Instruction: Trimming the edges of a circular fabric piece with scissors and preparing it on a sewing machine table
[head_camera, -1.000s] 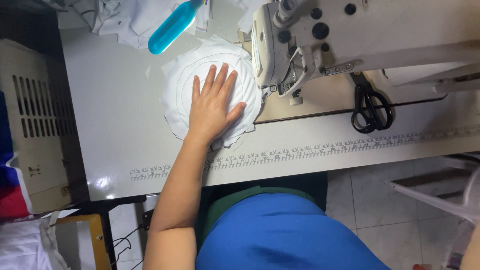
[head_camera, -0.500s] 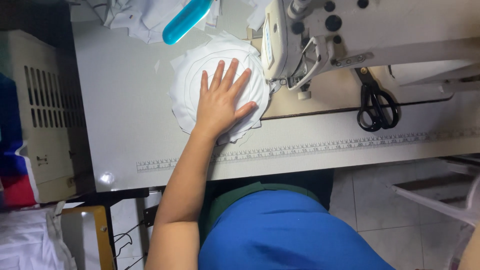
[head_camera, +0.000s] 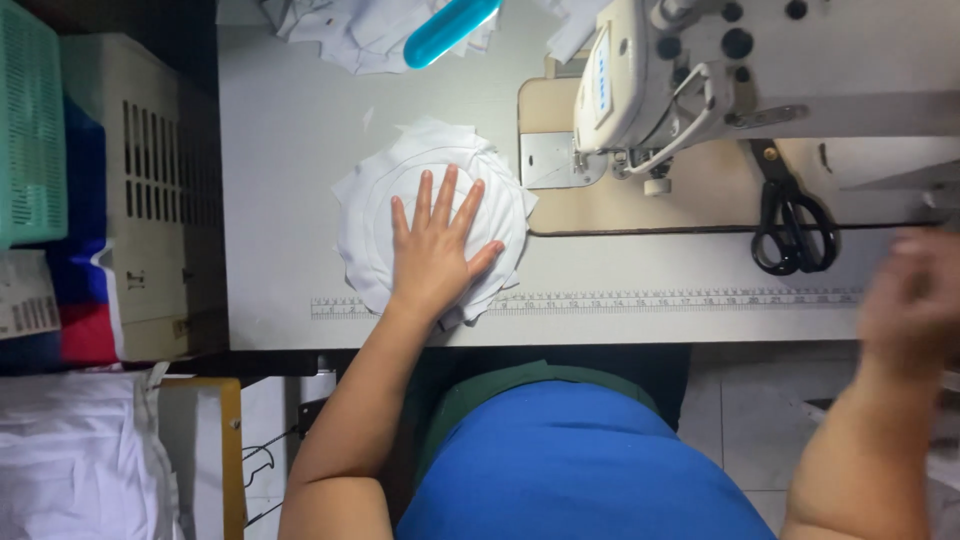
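On the white sewing table (head_camera: 300, 130), as seen from the head camera, a round stack of white fabric pieces (head_camera: 435, 170) is laid, just left of the sewing machine (head_camera: 700, 60) and its beige bed plate (head_camera: 640, 205). The left hand (head_camera: 435, 255) is pressed flat on top of the stack, palm down, fingers spread wide and straight; nothing is gripped, the cloth is only covered and touched. The printed ruler strip (head_camera: 650, 300) along the table's near edge is partly overlapped by the lower rim of the stack. The right hand (head_camera: 915, 300) is recorded at the far right edge, raised off the table and blurred; whether it is open or closed, or holding anything, cannot be told. Black scissors (head_camera: 793, 225) are lying on the bed plate, handles toward the person, near the right hand but apart from it. A turquoise oblong object (head_camera: 450, 30) is resting on loose white cloth scraps (head_camera: 350, 35) at the table's far edge. A beige vented box (head_camera: 150, 190) is standing to the left of the table, with a green plastic basket (head_camera: 30, 120) beside it. A blue garment (head_camera: 570, 460) is worn by the person.
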